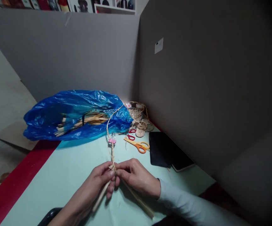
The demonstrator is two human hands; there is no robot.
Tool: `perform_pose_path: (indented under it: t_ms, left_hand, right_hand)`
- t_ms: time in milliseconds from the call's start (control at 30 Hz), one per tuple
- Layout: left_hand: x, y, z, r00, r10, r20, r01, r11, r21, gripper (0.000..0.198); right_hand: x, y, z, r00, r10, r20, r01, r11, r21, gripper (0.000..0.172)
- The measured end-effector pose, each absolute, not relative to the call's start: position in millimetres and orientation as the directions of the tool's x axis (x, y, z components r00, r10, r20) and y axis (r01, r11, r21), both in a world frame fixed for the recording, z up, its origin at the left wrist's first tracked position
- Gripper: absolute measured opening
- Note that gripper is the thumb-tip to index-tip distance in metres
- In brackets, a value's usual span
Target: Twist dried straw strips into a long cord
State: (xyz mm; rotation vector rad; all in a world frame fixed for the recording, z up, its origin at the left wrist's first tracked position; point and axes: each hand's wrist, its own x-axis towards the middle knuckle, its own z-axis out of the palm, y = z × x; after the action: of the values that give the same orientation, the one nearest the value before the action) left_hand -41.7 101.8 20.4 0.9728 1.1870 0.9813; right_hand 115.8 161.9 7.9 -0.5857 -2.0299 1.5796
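Note:
A thin straw braid (pixel 112 152) runs down the table towards me, clamped partway by a pink binder clip (pixel 112 141). At its near end my left hand (pixel 103 175) pinches the braid and a pale straw strand that slants down to the left. Close beside it, my right hand (pixel 133 177) pinches the same end, with another straw strand (pixel 140 201) trailing down to the right. Both sets of fingers are closed and almost touch. Beyond the clip, the cord curves up and right over a blue plastic bag (pixel 79 97).
Straw bundles (pixel 89 119) lie in the bag. Orange scissors (pixel 139 146), red-handled scissors (pixel 131 135) and small woven straw pieces (pixel 137 116) lie at the back. A black tablet (pixel 159 147) sits to the right. Grey panels (pixel 91 53) wall off the table's far and right sides.

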Motion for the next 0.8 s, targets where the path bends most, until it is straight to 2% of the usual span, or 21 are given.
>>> perform_pose_path:
  t_ms: [167,300,400,500,567,633,700,767,800]
  left_hand:
    - [-40,98,18,0.096,0.921,-0.377,-0.205,0.389,0.898,0.029]
    - [-37,94,15,-0.046,0.927,-0.373,-0.107,0.367,0.924,0.028]
    - [-36,94,10,-0.114,0.927,-0.358,-0.042,0.355,0.934,0.029]
    - [-36,95,5,-0.153,0.932,-0.328,-0.007,0.331,0.944,0.033]
    - [-35,95,2,-0.161,0.929,-0.332,-0.025,0.332,0.943,0.034]
    - [-35,94,2,-0.155,0.929,-0.335,-0.075,0.327,0.942,0.033]
    - [-36,92,4,-0.122,0.936,-0.33,-0.127,0.315,0.94,0.034]
    - [-37,90,7,-0.078,0.945,-0.317,-0.179,0.3,0.937,0.032]
    - [-38,89,8,-0.063,0.947,-0.315,-0.195,0.298,0.935,0.03]
  right_hand:
    - [119,159,12,-0.772,0.628,0.098,0.21,0.398,-0.893,0.029]
    - [122,151,15,-0.752,0.647,0.129,0.371,0.577,-0.728,0.024]
    - [124,147,15,-0.742,0.64,0.199,0.439,0.688,-0.578,0.026]
    - [126,147,12,-0.708,0.615,0.348,0.461,0.775,-0.434,0.031]
    - [125,147,7,-0.704,0.535,0.467,0.43,0.844,-0.319,0.032]
    - [123,146,2,-0.752,0.363,0.55,0.318,0.931,-0.18,0.03]
    - [120,145,-2,-0.801,0.176,0.572,0.174,0.983,-0.059,0.029]
    - [119,144,0,-0.818,0.084,0.569,0.075,0.996,-0.04,0.029]
    - [119,143,2,-0.814,0.093,0.574,0.053,0.995,-0.086,0.028]
